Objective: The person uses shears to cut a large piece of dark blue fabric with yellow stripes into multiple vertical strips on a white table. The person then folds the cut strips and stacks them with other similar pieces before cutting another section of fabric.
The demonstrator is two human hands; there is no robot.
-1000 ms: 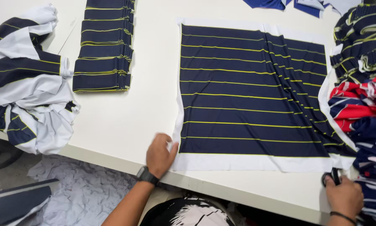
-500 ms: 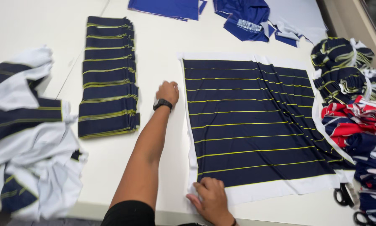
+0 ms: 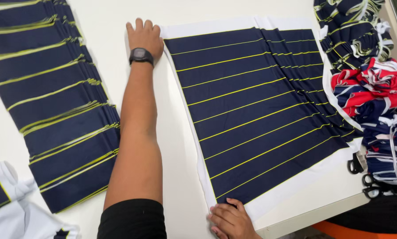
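Observation:
A navy fabric piece (image 3: 256,110) with thin yellow stripes and a white border lies flat on the white table (image 3: 105,17). My left hand (image 3: 144,35), with a black watch on the wrist, is stretched out flat at the fabric's far left corner. My right hand (image 3: 231,220) presses on the near left corner at the table's front edge. The fabric's right side is rippled where it meets a heap of cloth.
A stack of folded navy striped pieces (image 3: 52,102) lies to the left. White and navy cloth (image 3: 3,199) sits at the near left. Heaped striped, red and navy cloth (image 3: 371,84) fills the right edge. Black scissors (image 3: 366,177) lie beside it.
My left hand has reached farther up along the fabric's left edge to the far corner. My right hand stays on the near left corner. The view has moved closer.

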